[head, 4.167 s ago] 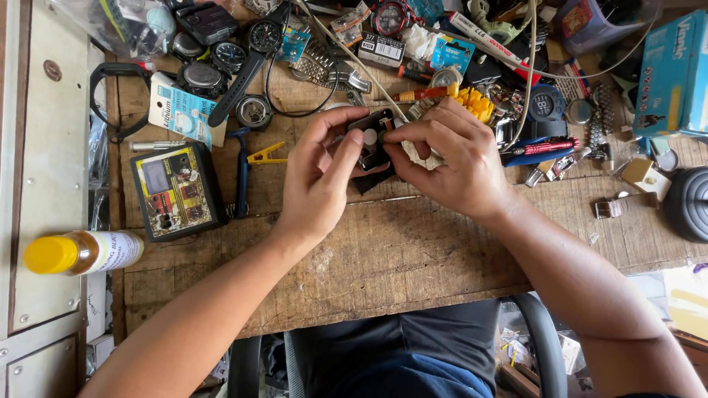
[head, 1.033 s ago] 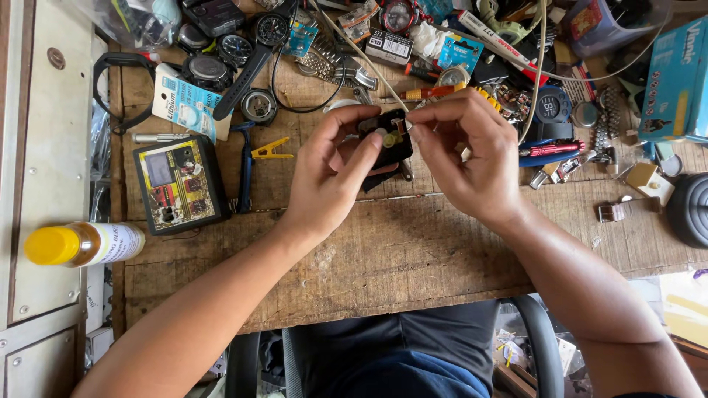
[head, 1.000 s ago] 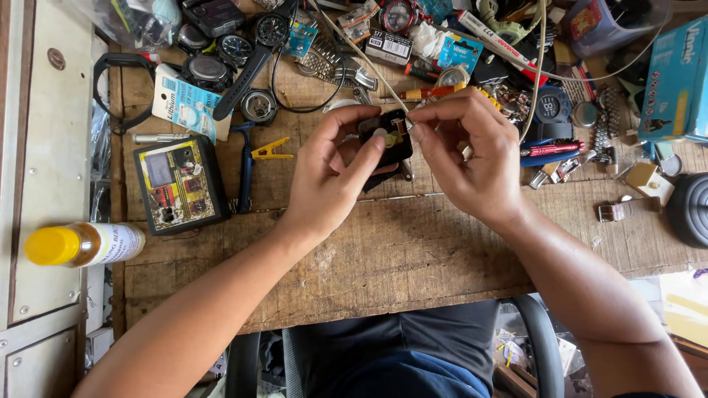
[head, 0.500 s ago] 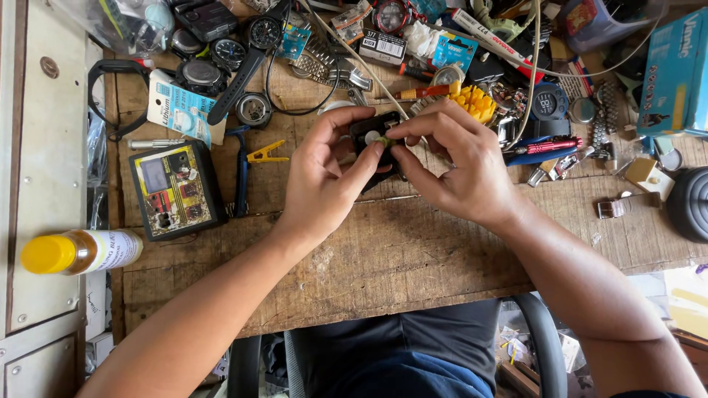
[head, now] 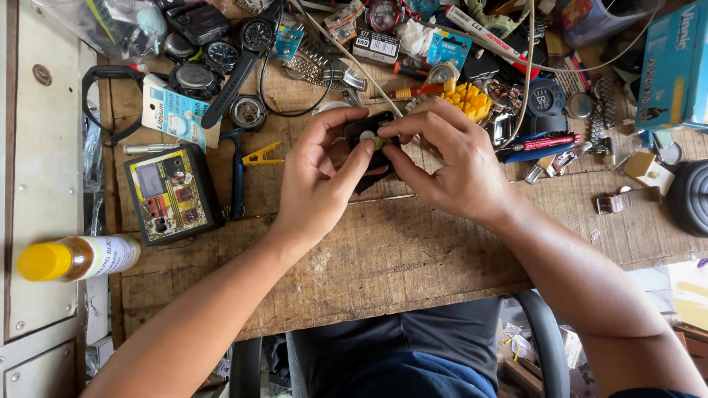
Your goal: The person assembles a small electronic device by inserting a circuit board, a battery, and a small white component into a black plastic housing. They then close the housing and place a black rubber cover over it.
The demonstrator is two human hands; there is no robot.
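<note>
Both of my hands meet over the middle of a worn wooden workbench [head: 413,243]. My left hand [head: 321,180] grips a small black watch [head: 366,127] from the left, its thumb pressed on the case. Opposite it, my right hand [head: 450,162] pinches a tiny greenish part [head: 381,140] against the watch with thumb and forefinger. Most of the watch is hidden behind my fingers.
A black tester box [head: 171,193] and a bottle with a yellow cap [head: 70,258] lie at the left. Several wristwatches [head: 221,51], battery cards, screwdrivers, a yellow holder [head: 472,99] and a blue box [head: 675,63] crowd the back. A chair arm [head: 546,339] shows below the bench.
My hands and the watch have dropped slightly toward me and the fingers have closed tighter around the case. Nothing else on the bench has moved.
</note>
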